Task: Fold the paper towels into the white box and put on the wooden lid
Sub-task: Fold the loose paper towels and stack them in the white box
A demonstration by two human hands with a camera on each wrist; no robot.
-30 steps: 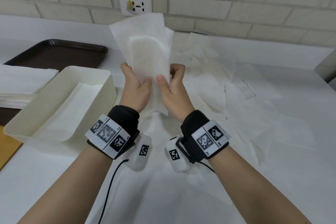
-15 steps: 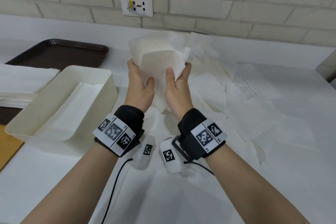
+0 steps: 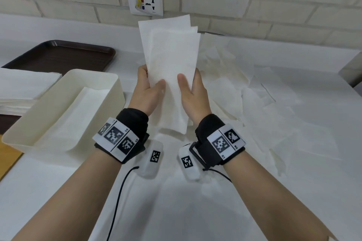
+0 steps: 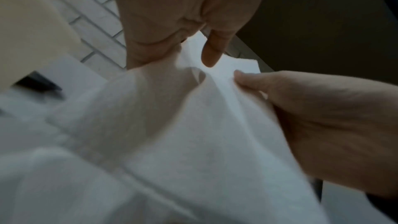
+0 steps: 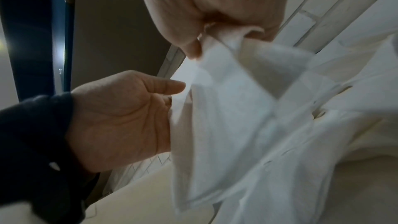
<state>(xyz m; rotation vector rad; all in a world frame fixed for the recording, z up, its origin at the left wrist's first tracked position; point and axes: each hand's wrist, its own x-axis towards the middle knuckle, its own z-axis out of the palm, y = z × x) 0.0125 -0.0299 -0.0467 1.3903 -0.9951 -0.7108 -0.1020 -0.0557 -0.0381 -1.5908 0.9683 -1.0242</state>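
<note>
Left hand [image 3: 146, 94]: fingers curled, thumb pinches the left edge of the folded white paper towel [image 3: 172, 68].
Right hand [image 3: 193, 95]: thumb and fingers pinch the right edge of the same towel.
Towel position: in the air, up and right of the cream-white rectangular plastic box [image 3: 64, 107]; long axis goes away from the person.
Nearer hand: the left one, I judge; the box lies to its left.
Box content: one flat towel already inside.
Writing: small print on the wall socket plate [image 3: 145, 3], not readable.

A folded white paper towel [image 3: 172, 68] is held upright at frame centre, while the open white box [image 3: 109, 82], lined with one flat towel [image 3: 78, 115], is seen at left
</note>
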